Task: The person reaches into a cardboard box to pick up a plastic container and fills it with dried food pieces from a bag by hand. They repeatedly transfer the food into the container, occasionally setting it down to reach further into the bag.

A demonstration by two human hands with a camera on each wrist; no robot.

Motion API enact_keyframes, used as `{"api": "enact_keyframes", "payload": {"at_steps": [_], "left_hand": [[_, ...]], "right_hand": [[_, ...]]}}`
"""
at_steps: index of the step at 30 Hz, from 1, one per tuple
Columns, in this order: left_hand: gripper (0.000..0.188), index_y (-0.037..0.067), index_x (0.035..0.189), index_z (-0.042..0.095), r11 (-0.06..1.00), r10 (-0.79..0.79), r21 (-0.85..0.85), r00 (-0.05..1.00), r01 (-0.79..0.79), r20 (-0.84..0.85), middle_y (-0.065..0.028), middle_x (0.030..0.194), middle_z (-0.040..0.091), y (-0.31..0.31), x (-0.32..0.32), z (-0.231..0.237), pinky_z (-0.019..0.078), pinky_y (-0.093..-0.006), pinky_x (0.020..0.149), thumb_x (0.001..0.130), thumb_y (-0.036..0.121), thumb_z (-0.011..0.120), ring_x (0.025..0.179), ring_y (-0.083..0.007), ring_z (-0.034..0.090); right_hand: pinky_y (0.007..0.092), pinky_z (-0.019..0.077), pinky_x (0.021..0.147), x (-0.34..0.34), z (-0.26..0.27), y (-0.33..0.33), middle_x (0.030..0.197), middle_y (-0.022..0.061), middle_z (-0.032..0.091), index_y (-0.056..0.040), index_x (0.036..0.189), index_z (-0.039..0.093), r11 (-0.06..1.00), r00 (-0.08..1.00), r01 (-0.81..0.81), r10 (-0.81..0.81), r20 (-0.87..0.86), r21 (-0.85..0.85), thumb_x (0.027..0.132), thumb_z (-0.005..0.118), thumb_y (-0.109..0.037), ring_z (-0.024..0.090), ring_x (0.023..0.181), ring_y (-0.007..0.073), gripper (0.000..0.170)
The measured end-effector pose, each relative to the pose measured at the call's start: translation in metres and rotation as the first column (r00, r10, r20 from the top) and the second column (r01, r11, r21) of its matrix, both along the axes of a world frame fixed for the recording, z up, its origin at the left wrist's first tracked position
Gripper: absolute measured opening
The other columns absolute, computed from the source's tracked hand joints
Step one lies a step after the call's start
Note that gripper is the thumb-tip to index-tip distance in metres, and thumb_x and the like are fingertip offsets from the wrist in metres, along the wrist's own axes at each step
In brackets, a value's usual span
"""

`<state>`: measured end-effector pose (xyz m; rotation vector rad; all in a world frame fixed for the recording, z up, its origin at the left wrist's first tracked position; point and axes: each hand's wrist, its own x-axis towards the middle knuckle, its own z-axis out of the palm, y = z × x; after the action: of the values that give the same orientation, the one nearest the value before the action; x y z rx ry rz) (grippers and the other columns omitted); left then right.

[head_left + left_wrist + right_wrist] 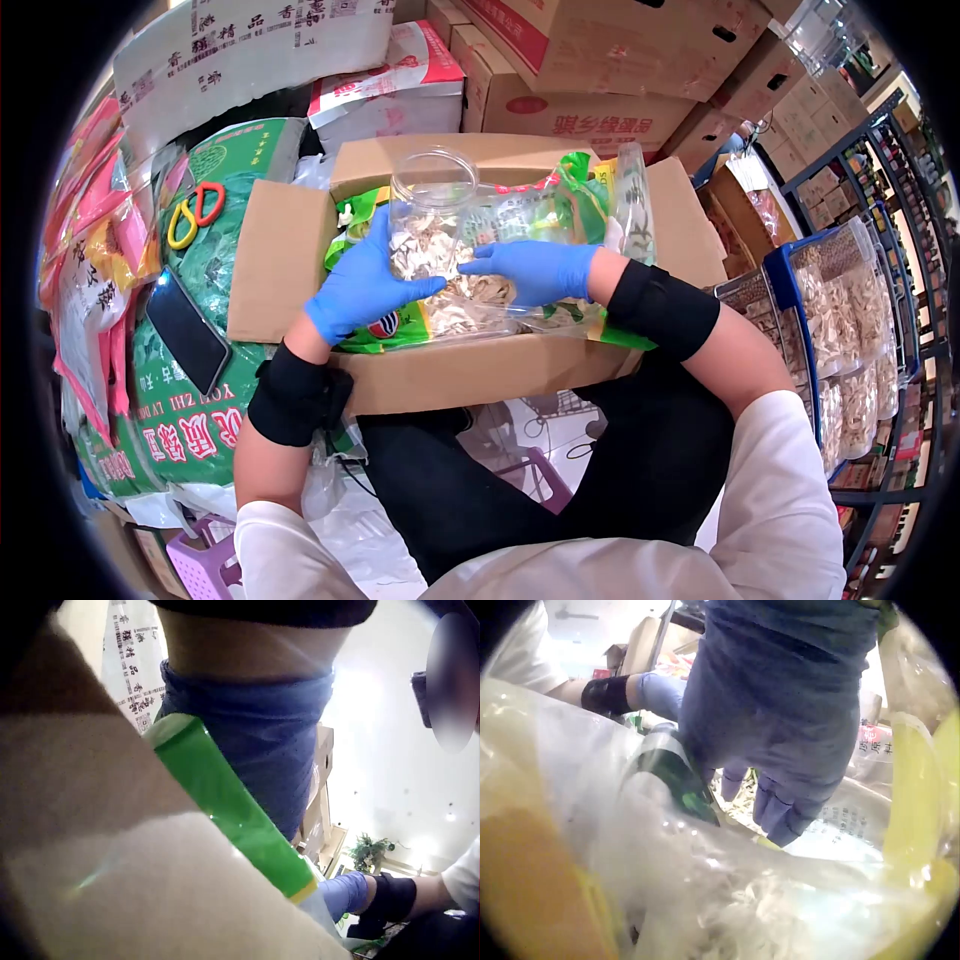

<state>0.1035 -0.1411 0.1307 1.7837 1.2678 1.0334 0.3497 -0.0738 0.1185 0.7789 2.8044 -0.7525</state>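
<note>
A clear round plastic jar (436,178) lies tilted in an open cardboard box (470,382), its mouth toward the back, with pale dried slices (432,250) in and around it. My blue-gloved left hand (365,285) curls round the jar's left side, thumb across the near end. My gloved right hand (535,272) reaches in from the right, fingers extended to the slices beside the jar; in the right wrist view the hand (780,742) points down over slices. Clear and green plastic bags (500,215) lie under both hands. The left wrist view shows the left hand (247,742) behind a cardboard flap, fingers hidden.
Orange-and-yellow scissors (196,215) and a black phone (188,328) lie on green bags at the left. Cartons (610,50) stack behind the box. A blue-edged basket (790,300) of packed slices stands at the right, beside shelves.
</note>
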Motion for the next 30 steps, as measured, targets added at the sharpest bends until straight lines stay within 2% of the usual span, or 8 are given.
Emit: {"api": "enact_keyframes", "payload": {"at_steps": [2, 5, 9, 12, 17, 24, 26, 30], "left_hand": [[0.089, 0.001, 0.137, 0.033, 0.997, -0.021, -0.078, 0.981, 0.006, -0.191, -0.0172, 0.128, 0.051, -0.005, -0.001, 0.011, 0.0419, -0.0351, 0.099, 0.070, 0.032, 0.082, 0.116, -0.0241, 0.052], [0.094, -0.001, 0.133, 0.037, 0.996, 0.047, -0.070, 0.979, -0.062, -0.197, -0.0219, 0.121, 0.057, -0.005, -0.003, 0.014, 0.0466, -0.0377, 0.093, 0.065, 0.047, 0.081, 0.110, -0.0320, 0.059], [0.094, 0.000, 0.132, 0.038, 0.995, 0.039, -0.081, 0.967, -0.061, -0.253, -0.0221, 0.119, 0.058, -0.007, -0.003, 0.020, 0.0471, -0.0379, 0.092, 0.064, 0.049, 0.081, 0.107, -0.0316, 0.060], [0.088, 0.002, 0.133, 0.037, 0.979, -0.049, -0.206, 0.967, -0.004, -0.252, -0.0184, 0.119, 0.057, -0.008, -0.001, 0.029, 0.0459, -0.0363, 0.093, 0.066, 0.037, 0.083, 0.107, -0.0261, 0.059], [0.091, 0.004, 0.133, 0.038, 0.998, -0.055, -0.055, 0.946, 0.039, -0.320, -0.0203, 0.118, 0.058, -0.006, -0.004, 0.015, 0.0466, -0.0379, 0.092, 0.063, 0.042, 0.081, 0.106, -0.0330, 0.060], [0.084, 0.007, 0.136, 0.037, 0.997, -0.036, 0.048, 0.954, 0.053, -0.298, -0.0202, 0.129, 0.050, -0.002, -0.008, 0.006, 0.0413, -0.0376, 0.100, 0.066, 0.027, 0.079, 0.118, -0.0333, 0.051], [0.082, 0.008, 0.136, 0.038, 0.980, 0.020, 0.194, 0.937, 0.051, -0.348, -0.0189, 0.131, 0.049, 0.000, -0.009, -0.002, 0.0407, -0.0380, 0.101, 0.067, 0.025, 0.078, 0.119, -0.0337, 0.050], [0.082, 0.012, 0.137, 0.040, 0.978, 0.049, 0.205, 0.931, 0.028, -0.361, -0.0185, 0.129, 0.050, 0.000, -0.008, -0.002, 0.0423, -0.0392, 0.099, 0.066, 0.025, 0.078, 0.116, -0.0347, 0.051]], "right_hand": [[0.0421, 0.0449, 0.093, 0.000, -0.016, 0.001, 0.124, 0.0202, 0.052, -0.0140, 0.133, 0.050, 0.984, 0.991, -0.131, 0.132, -0.002, 0.119, 0.067, 0.077, -0.015, 0.055, 0.109, 0.0380, 0.072], [0.0415, 0.0432, 0.094, 0.000, -0.024, 0.006, 0.122, 0.0184, 0.052, -0.0128, 0.132, 0.050, 0.979, 0.972, -0.206, 0.205, 0.111, -0.007, 0.070, 0.075, -0.015, 0.053, 0.111, 0.0370, 0.067], [0.0413, 0.0478, 0.087, -0.007, -0.014, 0.004, 0.111, 0.0174, 0.061, -0.0116, 0.120, 0.059, 0.982, 0.964, -0.182, 0.187, 0.188, -0.043, 0.067, 0.075, -0.012, 0.058, 0.105, 0.0358, 0.056], [0.0412, 0.0489, 0.083, -0.008, -0.013, 0.002, 0.105, 0.0171, 0.063, -0.0094, 0.110, 0.062, 0.987, 0.936, -0.155, 0.161, 0.313, -0.043, 0.071, 0.069, -0.007, 0.060, 0.102, 0.0354, 0.040], [0.0406, 0.0498, 0.080, -0.008, -0.018, -0.005, 0.101, 0.0172, 0.064, -0.0063, 0.100, 0.064, 0.992, 0.959, -0.115, 0.096, 0.267, 0.055, 0.076, 0.060, -0.006, 0.062, 0.093, 0.0364, 0.025], [0.0414, 0.0498, 0.076, 0.007, 0.004, 0.010, 0.090, 0.0156, 0.067, -0.0075, 0.102, 0.064, 0.995, 0.940, -0.092, 0.095, 0.328, -0.025, 0.071, 0.068, -0.012, 0.064, 0.089, 0.0352, 0.032], [0.0393, 0.0491, 0.076, 0.018, 0.017, 0.014, 0.091, 0.0163, 0.065, -0.0052, 0.099, 0.063, 1.000, 0.979, 0.012, -0.007, 0.204, -0.023, 0.067, 0.070, -0.007, 0.063, 0.089, 0.0344, 0.033], [0.0371, 0.0498, 0.077, 0.034, 0.035, 0.028, 0.092, 0.0153, 0.066, -0.0052, 0.097, 0.062, 0.992, 0.993, 0.113, -0.114, 0.026, 0.053, 0.068, 0.074, -0.012, 0.064, 0.087, 0.0319, 0.033]]}}
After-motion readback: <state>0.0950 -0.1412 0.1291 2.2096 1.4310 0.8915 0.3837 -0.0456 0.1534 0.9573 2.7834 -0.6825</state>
